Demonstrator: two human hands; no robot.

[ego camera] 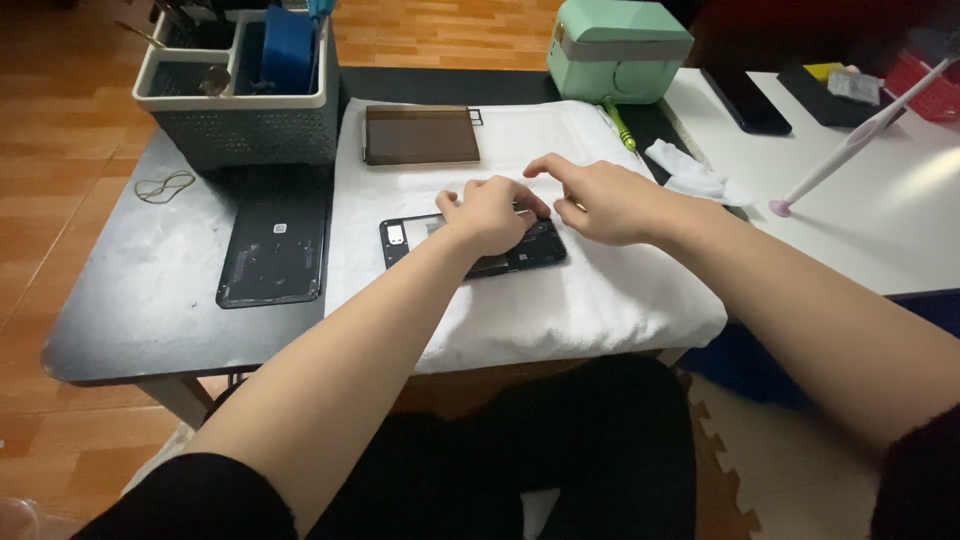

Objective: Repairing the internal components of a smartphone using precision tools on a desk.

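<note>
An opened black phone body (405, 240) lies flat on a white towel (560, 300) spread over a dark table. My left hand (490, 212) rests on top of it with fingers curled, covering its middle. My right hand (600, 198) sits at the phone's right end, thumb and forefinger pinched together near the left hand's fingertips; whatever they pinch is too small to see. The phone's black back cover (272, 250) lies off the towel to the left.
A brown rectangular panel (420, 135) lies at the towel's far end. A grey organiser basket (240, 85) stands at the back left, a mint-green box (618, 48) at the back right, and a green screwdriver (620, 125) beside it. A white table (880, 200) adjoins on the right.
</note>
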